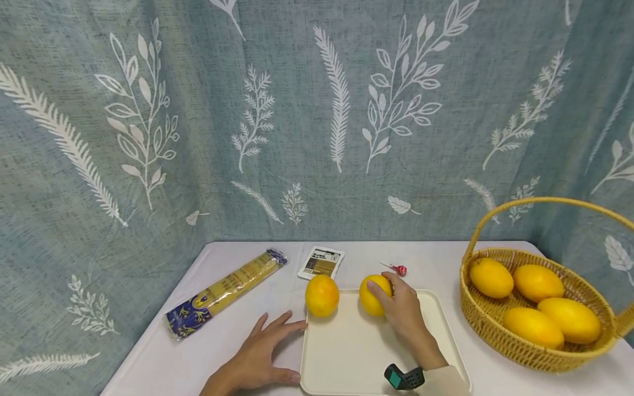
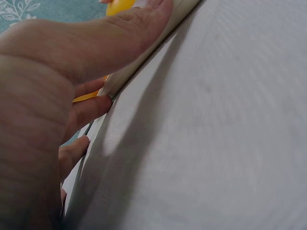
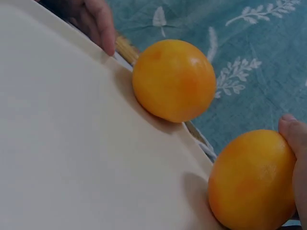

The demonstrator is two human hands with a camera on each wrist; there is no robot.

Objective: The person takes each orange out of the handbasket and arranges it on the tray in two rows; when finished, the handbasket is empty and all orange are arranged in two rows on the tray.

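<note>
right hand (image 1: 403, 311) grip curls round the round yellow-orange fruit (image 1: 374, 295) on the cream plastic tray (image 1: 356, 357), far edge; left hand (image 1: 262, 357), fingers flat, steadies tray's left rim, w/ second yellow-orange fruit (image 1: 322, 295) just left.

No readable text anywhere. Small packet (image 1: 321, 262) has a printed label, too small to make out. Long noodle pack (image 1: 225, 292) shows blue-and-yellow print, characters not legible. Wrist views: no lettering.
</note>
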